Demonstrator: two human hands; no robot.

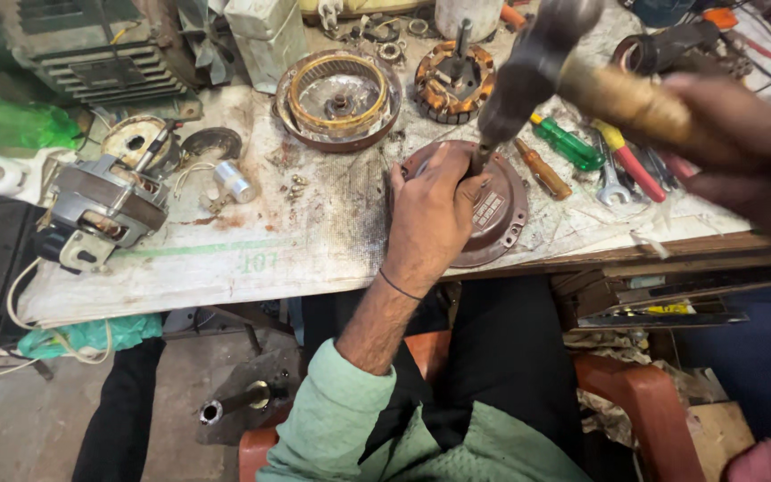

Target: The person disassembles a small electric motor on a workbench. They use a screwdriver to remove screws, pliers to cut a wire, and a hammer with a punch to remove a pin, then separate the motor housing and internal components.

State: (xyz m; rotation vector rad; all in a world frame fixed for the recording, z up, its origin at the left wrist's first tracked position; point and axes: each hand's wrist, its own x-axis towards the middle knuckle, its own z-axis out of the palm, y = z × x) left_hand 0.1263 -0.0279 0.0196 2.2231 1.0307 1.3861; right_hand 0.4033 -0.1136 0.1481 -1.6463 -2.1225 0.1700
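My left hand (430,214) rests on a round brown motor cover (503,207) at the bench's front edge and grips a thin metal punch (477,159) upright on it. My right hand (742,156) is raised at the upper right, shut on the wooden handle of a hammer (537,62). The dark hammer head hangs blurred just above the punch's top.
Behind the cover lie a round copper-wound stator housing (339,96) and a rotor (453,82). Screwdrivers (568,143) and a spanner (611,187) lie to the right. A small motor (104,214) sits at the left. A red chair (644,402) is below.
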